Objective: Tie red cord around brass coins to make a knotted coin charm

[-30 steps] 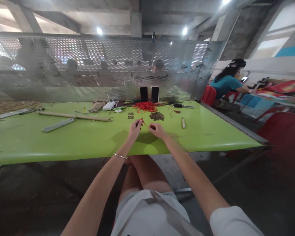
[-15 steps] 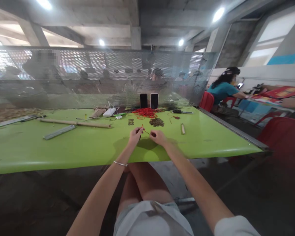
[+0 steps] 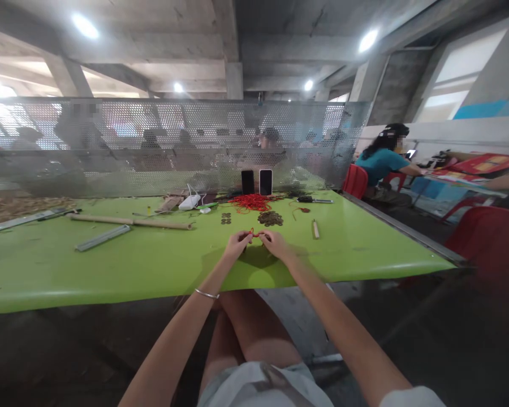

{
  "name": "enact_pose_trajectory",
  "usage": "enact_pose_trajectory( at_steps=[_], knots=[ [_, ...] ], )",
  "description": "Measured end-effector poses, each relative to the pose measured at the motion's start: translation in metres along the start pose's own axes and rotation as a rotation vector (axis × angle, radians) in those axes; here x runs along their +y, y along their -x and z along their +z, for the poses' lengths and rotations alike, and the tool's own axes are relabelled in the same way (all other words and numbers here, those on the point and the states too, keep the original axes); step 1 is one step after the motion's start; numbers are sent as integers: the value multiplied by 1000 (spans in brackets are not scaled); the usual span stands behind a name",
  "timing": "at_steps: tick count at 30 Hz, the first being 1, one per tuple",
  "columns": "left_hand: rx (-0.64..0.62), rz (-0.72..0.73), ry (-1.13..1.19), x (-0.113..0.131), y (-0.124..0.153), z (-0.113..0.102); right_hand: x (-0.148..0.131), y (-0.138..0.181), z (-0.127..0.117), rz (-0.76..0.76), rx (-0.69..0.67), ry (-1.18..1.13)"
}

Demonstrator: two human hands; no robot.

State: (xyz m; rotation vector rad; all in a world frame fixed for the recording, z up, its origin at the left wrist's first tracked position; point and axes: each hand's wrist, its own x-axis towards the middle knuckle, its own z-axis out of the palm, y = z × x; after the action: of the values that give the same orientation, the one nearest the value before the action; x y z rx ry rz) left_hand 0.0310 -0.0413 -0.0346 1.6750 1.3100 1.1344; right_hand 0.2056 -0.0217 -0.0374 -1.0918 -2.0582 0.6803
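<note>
My left hand pinches a short red cord, whose small loop stands up above the fingertips. Close by on the right, my right hand is closed with its fingertips on the cord's other side. Both hands hover over the near part of the green table. Just beyond them lie a pile of round bronze-coloured coins and a small group of coins set in rows. Farther back is a heap of red cords.
Two phones lean against the perforated metal screen. To the left lie a bamboo stick, a clear channel-shaped bar and a white power strip. A wooden-handled tool lies right. A person in teal sits beyond.
My hands have come closer together, and the stretch of cord between them is shorter. The whole view has tilted slightly upward.
</note>
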Motion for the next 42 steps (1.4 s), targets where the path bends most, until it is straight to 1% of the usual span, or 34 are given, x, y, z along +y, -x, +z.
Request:
enact_pose_trajectory(
  at_steps=[3, 6, 10, 14, 20, 23, 26, 29, 34, 36, 39, 42],
  knots=[
    [-84, 9, 10, 0, 1, 4, -1, 0, 0, 26, -29, -101],
    [-123, 20, 34, 0, 2, 5, 0, -1, 0, 65, -84, -205],
    [-124, 38, 95, 3, 3, 4, 5, -5, 0, 115, -142, -327],
    [-118, 51, 181, 10, 7, 5, 6, -7, -1, 133, -170, -433],
    [-135, 23, 320, 19, 13, 10, 0, 1, -10, 142, -208, -603],
    [-138, 4, 352, 25, 16, 10, -6, 5, -16, 162, -240, -667],
    [-100, -11, 330, 31, 19, 8, -10, 6, -24, 178, -266, -695],
    [-45, -8, 280, 37, 20, 5, -11, 5, -32, 181, -261, -703],
    [-17, 23, 218, 45, 8, -4, -9, -5, -45, 203, -276, -683],
    [-14, 38, 181, 47, 0, -6, -9, -10, -48, 222, -308, -678],
    [-34, 98, 79, 45, -13, -5, -6, -19, -48, 231, -340, -655],
    [-86, 141, -29, 40, -26, 0, 0, -26, -42, 223, -280, -586]
  ],
)
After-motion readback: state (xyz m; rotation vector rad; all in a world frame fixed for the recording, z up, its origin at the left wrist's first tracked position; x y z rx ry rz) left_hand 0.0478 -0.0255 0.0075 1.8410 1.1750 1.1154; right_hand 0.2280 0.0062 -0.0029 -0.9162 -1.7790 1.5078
